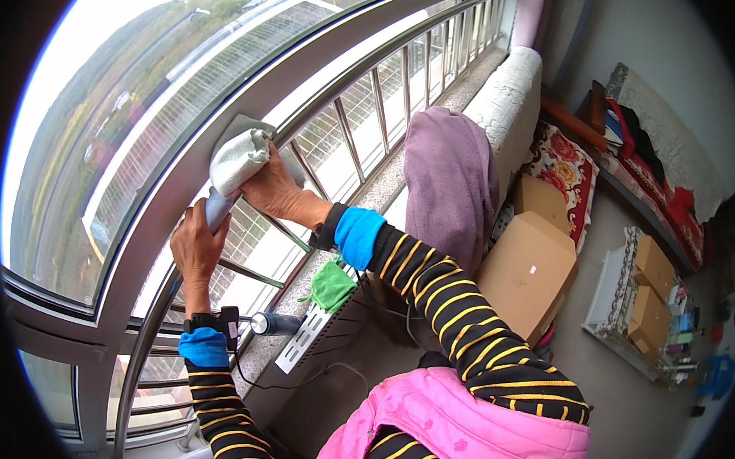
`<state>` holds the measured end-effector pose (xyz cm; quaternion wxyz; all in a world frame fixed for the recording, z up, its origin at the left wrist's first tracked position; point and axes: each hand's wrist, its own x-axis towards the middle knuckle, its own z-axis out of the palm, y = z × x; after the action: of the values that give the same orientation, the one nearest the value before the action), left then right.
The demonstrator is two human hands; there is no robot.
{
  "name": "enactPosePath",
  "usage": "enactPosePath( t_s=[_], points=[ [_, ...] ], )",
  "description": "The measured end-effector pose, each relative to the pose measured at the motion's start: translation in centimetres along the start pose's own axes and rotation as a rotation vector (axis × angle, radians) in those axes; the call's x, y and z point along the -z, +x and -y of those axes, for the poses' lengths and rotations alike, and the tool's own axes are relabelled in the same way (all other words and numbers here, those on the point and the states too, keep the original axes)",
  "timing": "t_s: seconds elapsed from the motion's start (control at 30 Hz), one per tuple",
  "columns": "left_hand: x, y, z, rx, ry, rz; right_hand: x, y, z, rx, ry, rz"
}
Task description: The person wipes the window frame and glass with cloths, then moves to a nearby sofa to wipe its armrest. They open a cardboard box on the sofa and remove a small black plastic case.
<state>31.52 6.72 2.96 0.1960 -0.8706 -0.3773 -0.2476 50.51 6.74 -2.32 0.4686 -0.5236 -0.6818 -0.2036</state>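
In front of the window, my two hands are close together at the metal railing [351,138]. My right hand [275,188] is closed round a pale grey cloth [238,160], bunched up with a ragged edge. Below it, my left hand [196,242] is wrapped round a smooth blue-grey piece [217,209] that runs up to the cloth. Whether the two are joined is hidden by my fingers. More grey material shows behind the bunched cloth, against the window frame [137,244].
A green cloth [330,285] lies over a white slotted panel [301,341], beside a dark cylinder [275,324] on the sill. To the right are a purple cloth [448,171], a cardboard box [525,273] and a low table [610,297]. A black cable hangs from my left wrist.
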Motion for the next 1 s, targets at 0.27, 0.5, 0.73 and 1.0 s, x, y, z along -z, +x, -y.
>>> enactPosePath(
  t_s=[0.27,0.5,0.73,1.0],
  points=[
    [0.2,0.1,-0.3,-0.021,0.023,-0.011,6.4,1.0,-15.1,-0.156,-0.218,-0.106],
    [0.2,0.3,-0.4,-0.020,0.014,0.004,11.7,2.4,-29.0,-0.624,-0.202,-0.146],
    [-0.4,0.1,-0.2,0.009,0.059,0.025,10.2,2.3,-30.2,-0.587,-0.058,-0.188],
    [-1.6,-0.2,0.7,0.031,0.094,0.028,2.1,-2.1,-8.4,-0.463,0.525,-0.206]
  ],
)
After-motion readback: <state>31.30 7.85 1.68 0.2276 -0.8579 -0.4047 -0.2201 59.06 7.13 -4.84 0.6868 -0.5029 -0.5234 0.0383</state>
